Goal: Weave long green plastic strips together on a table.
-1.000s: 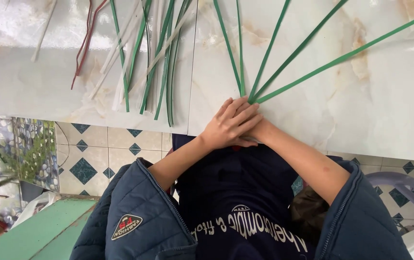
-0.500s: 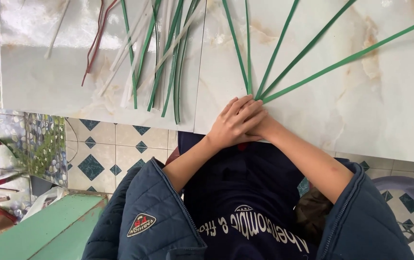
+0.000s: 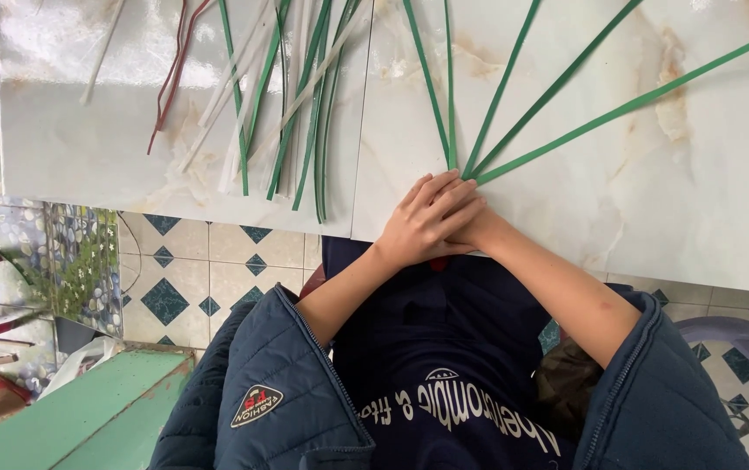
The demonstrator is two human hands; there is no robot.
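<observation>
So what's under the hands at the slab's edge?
The left hand lies over the right hand, covering the meeting ends of five green strips that fan out across the marble slab. How they join is hidden.

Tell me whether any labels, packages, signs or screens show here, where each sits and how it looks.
Sleeve badge: lower left, on the dark blue jacket; shield-shaped, black, red and white.
Chest print: bottom centre, on the navy shirt; curved row of white letters.
No packages, signs or screens.
</observation>
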